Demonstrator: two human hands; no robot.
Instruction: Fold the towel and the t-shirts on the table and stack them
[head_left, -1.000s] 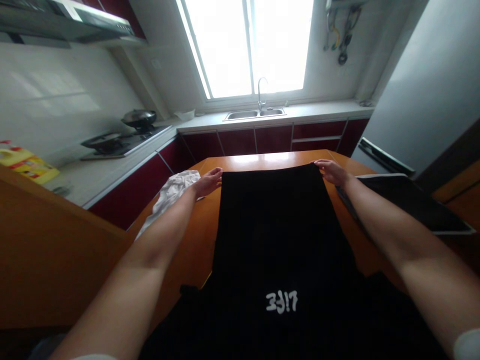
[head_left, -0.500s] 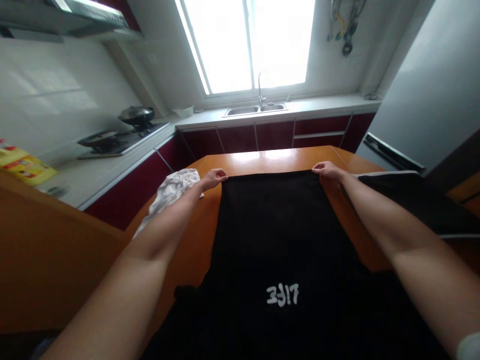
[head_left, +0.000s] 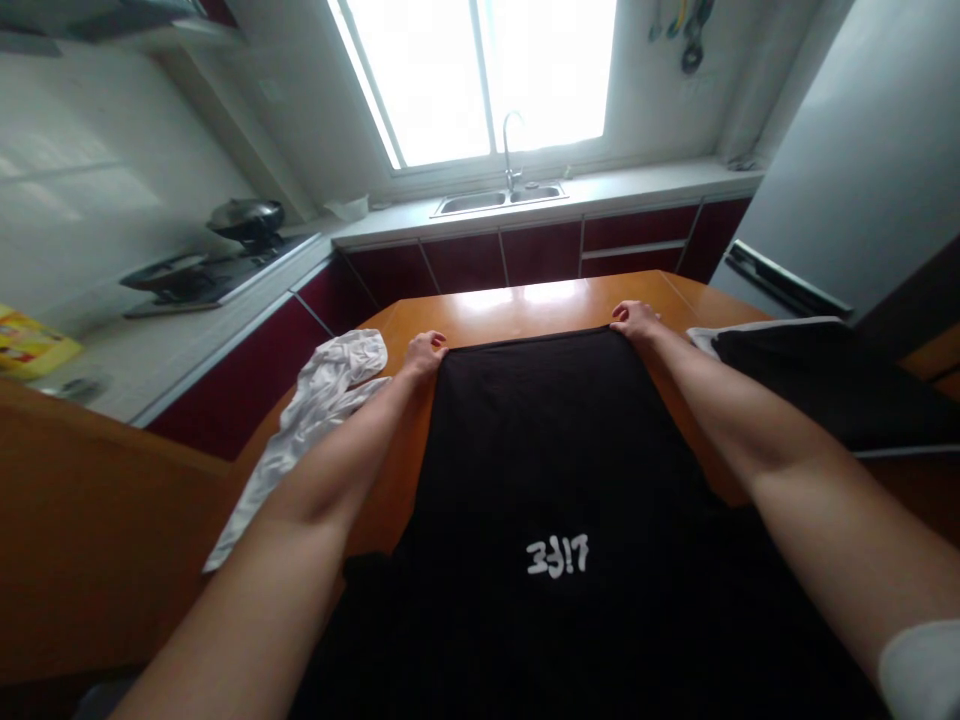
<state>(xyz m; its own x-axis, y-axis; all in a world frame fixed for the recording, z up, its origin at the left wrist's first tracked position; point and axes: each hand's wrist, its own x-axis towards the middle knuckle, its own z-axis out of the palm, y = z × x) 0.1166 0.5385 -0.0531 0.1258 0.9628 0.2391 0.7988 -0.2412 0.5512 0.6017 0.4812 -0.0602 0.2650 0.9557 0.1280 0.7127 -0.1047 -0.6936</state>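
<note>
A black T-shirt [head_left: 540,450] lies spread over the wooden table, its hem at the far side and its white lettering upside down to me. My left hand [head_left: 425,356] pinches the far left corner of the hem, with some fingers curled loosely above the cloth. At the far right corner, my right hand [head_left: 635,321] has its thumb and fingers closed on the hem. Between the two hands the hem runs nearly straight. The near part of the shirt reaches past the bottom of the view.
A crumpled white cloth [head_left: 322,390] lies left of my left arm. Right of my right arm is a folded black cloth with white edging [head_left: 817,380]. The wooden table [head_left: 420,315] has a counter with a sink [head_left: 499,200] beyond it. A refrigerator [head_left: 840,180] stands right.
The hem seems to have come down nearer the tabletop, and the fingers look a little looser. My view has shifted slightly, and more of the white cloth shows.
</note>
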